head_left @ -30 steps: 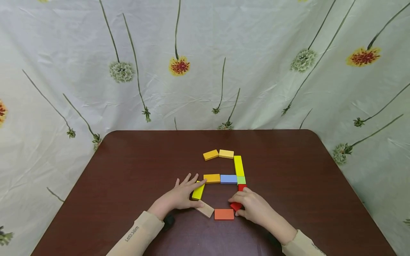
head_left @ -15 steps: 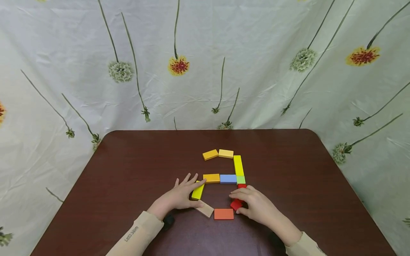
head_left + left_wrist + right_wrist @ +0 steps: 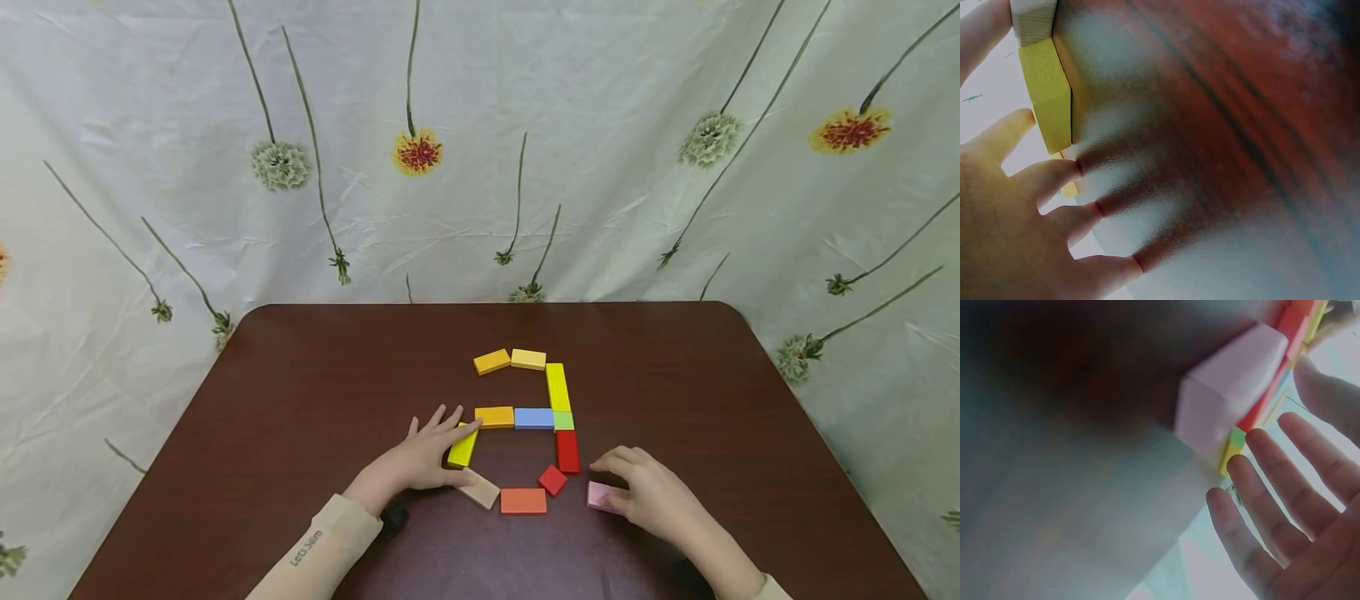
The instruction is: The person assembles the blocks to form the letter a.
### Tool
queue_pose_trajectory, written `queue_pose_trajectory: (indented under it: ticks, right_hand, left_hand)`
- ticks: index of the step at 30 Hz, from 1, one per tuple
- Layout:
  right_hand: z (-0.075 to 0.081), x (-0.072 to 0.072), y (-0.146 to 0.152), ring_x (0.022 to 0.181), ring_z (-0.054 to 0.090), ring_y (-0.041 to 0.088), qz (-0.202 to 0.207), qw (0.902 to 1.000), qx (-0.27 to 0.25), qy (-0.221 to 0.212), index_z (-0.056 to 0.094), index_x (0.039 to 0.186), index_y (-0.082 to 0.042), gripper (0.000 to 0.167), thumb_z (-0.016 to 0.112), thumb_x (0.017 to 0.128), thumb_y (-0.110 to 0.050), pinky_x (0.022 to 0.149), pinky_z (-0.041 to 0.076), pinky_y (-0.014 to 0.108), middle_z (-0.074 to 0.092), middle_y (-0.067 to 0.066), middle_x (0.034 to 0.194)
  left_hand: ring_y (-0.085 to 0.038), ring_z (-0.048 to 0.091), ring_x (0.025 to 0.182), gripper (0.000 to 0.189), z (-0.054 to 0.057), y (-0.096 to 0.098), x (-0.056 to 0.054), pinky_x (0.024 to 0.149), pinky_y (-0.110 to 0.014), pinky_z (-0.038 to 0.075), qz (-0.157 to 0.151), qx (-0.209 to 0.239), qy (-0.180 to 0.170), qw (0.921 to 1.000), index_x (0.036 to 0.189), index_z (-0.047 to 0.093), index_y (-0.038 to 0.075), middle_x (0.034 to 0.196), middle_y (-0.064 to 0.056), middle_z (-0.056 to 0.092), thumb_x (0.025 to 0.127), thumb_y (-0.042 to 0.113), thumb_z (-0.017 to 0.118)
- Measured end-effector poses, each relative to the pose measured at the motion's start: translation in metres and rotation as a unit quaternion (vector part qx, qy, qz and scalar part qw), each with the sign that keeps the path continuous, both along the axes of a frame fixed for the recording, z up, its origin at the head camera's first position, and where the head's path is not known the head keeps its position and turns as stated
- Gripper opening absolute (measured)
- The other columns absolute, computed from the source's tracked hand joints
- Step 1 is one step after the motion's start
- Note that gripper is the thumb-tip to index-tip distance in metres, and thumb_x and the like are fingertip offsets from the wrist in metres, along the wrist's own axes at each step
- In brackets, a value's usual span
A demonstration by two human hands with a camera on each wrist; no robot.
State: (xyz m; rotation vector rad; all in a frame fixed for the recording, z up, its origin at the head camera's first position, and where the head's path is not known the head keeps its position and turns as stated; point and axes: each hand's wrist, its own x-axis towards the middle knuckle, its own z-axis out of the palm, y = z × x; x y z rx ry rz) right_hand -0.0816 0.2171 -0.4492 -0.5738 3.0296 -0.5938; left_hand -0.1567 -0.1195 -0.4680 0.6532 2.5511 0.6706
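Note:
My left hand [image 3: 425, 454] lies spread on the table, fingers straight. Its index finger touches a yellow block [image 3: 462, 447] and its thumb rests on a beige block [image 3: 482, 490]. A pink block [image 3: 600, 496] lies at the thumb of my right hand [image 3: 651, 493], right of the other blocks. In the right wrist view this pink block [image 3: 1235, 381] sits in front of long, apart fingers [image 3: 1291, 494], not wrapped by them. Nearby are a small red block [image 3: 552, 480], turned cornerwise, a longer red block [image 3: 567, 451] and an orange-red block [image 3: 523, 501].
The blocks form an outline on the dark brown table [image 3: 337, 358]. A blue block [image 3: 533, 419], a green one [image 3: 563, 421], a long yellow one [image 3: 558, 387] and several orange-yellow blocks [image 3: 492, 362] continue it. A flowered cloth [image 3: 480, 167] hangs behind.
My right hand has left the small red block and moved right; both red blocks now show fully. The small red block has turned slightly. A pink block has come into view. My left hand stays put.

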Motion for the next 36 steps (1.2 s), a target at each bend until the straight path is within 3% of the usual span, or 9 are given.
queue_pose_trajectory:
  ticks: [4,15,25,36]
  right_hand:
    - [-0.006,0.005,0.005,0.095,0.061,0.017,0.013,0.9999,0.007,0.006,0.073,0.109,-0.012,0.039,0.086,0.072,-0.014,0.081,0.057,0.036,0.066,-0.005,0.102]
    - [-0.014,0.007,0.002,0.083,0.055,0.009,-0.012,0.9999,0.009,-0.008,0.074,0.103,-0.011,0.035,0.087,0.070,-0.013,0.072,0.053,0.027,0.064,-0.006,0.094]
    - [-0.019,0.011,-0.007,0.075,0.054,0.005,0.009,0.9994,-0.027,0.019,0.074,0.098,-0.011,0.033,0.089,0.069,-0.014,0.067,0.051,0.026,0.065,-0.007,0.090]
    - [-0.017,0.008,-0.021,0.073,0.052,0.005,-0.027,0.9990,-0.036,0.005,0.070,0.092,-0.013,0.033,0.091,0.066,-0.017,0.066,0.052,0.022,0.063,-0.006,0.086]
  left_hand:
    - [-0.043,0.006,0.152,0.083,0.000,0.000,0.000,0.114,-0.072,0.002,-0.002,0.002,0.002,1.0000,0.154,0.035,0.023,0.163,-0.017,0.019,0.084,0.042,0.076]
    - [-0.043,0.006,0.152,0.082,0.002,-0.001,0.001,0.114,-0.072,0.001,-0.002,0.007,-0.002,1.0000,0.154,0.035,0.024,0.163,-0.017,0.019,0.085,0.043,0.075]
    - [-0.044,0.005,0.152,0.083,0.000,0.000,0.000,0.114,-0.072,0.001,-0.005,0.008,-0.004,0.9999,0.155,0.035,0.023,0.164,-0.017,0.019,0.085,0.042,0.075]
    - [-0.042,0.004,0.152,0.083,-0.002,0.000,-0.001,0.114,-0.071,0.001,-0.002,0.004,0.000,1.0000,0.154,0.035,0.024,0.164,-0.016,0.019,0.085,0.043,0.075]
